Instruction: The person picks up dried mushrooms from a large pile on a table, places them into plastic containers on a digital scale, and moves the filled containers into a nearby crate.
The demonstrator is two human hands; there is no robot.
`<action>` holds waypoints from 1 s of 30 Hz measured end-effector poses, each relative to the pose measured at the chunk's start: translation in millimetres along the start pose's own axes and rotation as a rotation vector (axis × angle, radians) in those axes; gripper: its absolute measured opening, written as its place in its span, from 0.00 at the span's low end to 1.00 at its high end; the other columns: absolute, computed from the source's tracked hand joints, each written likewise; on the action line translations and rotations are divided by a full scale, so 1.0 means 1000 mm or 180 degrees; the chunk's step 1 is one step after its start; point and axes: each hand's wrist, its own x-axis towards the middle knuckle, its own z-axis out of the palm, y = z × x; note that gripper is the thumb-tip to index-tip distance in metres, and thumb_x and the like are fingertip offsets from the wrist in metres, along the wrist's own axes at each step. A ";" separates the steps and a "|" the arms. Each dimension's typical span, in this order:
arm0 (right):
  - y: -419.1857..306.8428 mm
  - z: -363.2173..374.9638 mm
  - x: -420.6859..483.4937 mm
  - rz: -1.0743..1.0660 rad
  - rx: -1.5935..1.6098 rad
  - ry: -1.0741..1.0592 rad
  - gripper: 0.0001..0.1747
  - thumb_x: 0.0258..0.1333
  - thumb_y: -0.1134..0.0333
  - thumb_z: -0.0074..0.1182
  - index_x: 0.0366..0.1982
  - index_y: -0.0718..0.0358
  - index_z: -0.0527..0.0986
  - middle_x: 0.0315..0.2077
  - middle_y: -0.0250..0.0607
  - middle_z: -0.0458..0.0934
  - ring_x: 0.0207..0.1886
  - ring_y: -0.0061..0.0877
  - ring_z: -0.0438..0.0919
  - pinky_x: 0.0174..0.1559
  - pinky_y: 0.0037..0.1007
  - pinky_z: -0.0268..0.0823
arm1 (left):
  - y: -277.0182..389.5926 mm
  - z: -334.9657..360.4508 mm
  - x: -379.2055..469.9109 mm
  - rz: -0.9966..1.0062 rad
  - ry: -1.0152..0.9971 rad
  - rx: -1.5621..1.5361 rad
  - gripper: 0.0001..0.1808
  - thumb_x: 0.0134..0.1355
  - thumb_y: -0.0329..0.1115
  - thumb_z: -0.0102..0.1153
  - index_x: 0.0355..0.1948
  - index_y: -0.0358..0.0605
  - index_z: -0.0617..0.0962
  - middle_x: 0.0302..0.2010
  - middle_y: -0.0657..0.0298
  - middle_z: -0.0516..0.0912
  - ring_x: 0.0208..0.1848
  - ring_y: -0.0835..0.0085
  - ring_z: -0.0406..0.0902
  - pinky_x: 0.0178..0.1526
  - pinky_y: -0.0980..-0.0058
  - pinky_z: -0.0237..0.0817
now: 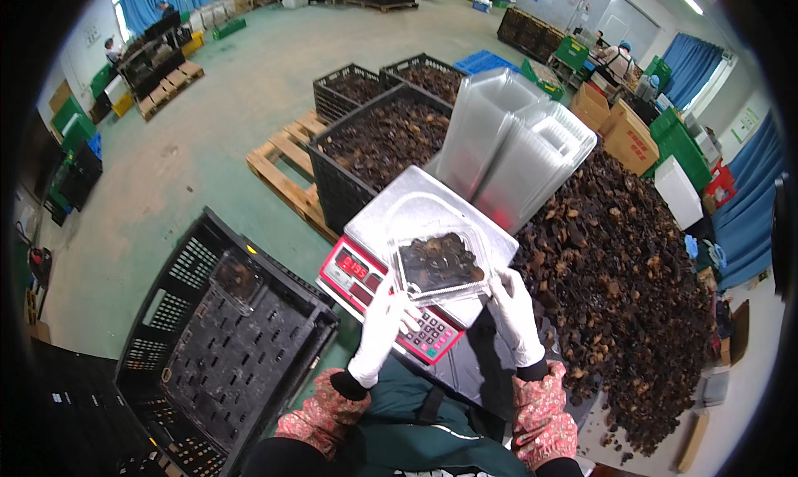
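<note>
A clear plastic clamshell box (416, 285) with dark brown pieces of what looks like wood-ear fungus (441, 257) sits over the steel pan (365, 223) of a red-and-white digital scale (389, 346). White gloves cover both hands. My left hand (381, 327) holds the box's near left corner, above the keypad, and my right hand (514, 315) grips its near right corner. Whether the lid is fully latched, I cannot tell. The scale's red display is lit. Behind the pan rise tall nested stacks of clear boxes (499, 146).
A big heap of the same fungus (617, 271) covers the table at right. At left, a black plastic crate (224, 358) holds one filled box (237, 280). Fungus-filled black crates (349, 193) stand on a wooden pallet (280, 165). Other people (617, 62) work farther back.
</note>
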 end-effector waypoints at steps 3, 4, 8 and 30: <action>-0.018 -0.009 -0.002 0.0956 0.0192 -0.0867 0.16 0.70 0.55 0.52 0.39 0.62 0.78 0.26 0.27 0.78 0.24 0.10 0.71 0.25 0.15 0.58 | -0.003 -0.011 -0.003 0.0236 -0.0124 0.0056 0.37 0.75 0.41 0.47 0.75 0.34 0.48 0.28 0.62 0.82 0.27 0.78 0.79 0.30 0.84 0.70; -0.032 -0.004 -0.006 0.1021 0.0547 -0.0888 0.17 0.69 0.55 0.51 0.37 0.62 0.78 0.25 0.27 0.78 0.24 0.10 0.71 0.24 0.15 0.57 | -0.001 -0.012 -0.004 0.0193 -0.0083 0.0047 0.37 0.74 0.40 0.47 0.74 0.33 0.49 0.28 0.62 0.81 0.27 0.78 0.79 0.31 0.83 0.70; -0.032 0.004 -0.006 0.1303 0.1617 -0.1120 0.15 0.68 0.59 0.49 0.33 0.62 0.78 0.22 0.26 0.76 0.21 0.11 0.69 0.21 0.17 0.54 | -0.004 -0.014 -0.006 0.0295 0.0090 0.0092 0.35 0.73 0.39 0.49 0.73 0.32 0.53 0.28 0.63 0.80 0.26 0.80 0.77 0.32 0.83 0.70; -0.032 0.114 -0.141 -0.2026 -0.0831 -0.2366 0.18 0.59 0.64 0.60 0.50 0.59 0.78 0.45 0.43 0.83 0.48 0.37 0.82 0.50 0.32 0.74 | 0.092 -0.160 -0.151 0.0202 0.1710 -0.1312 0.16 0.71 0.49 0.50 0.52 0.55 0.79 0.47 0.69 0.83 0.48 0.71 0.79 0.54 0.63 0.72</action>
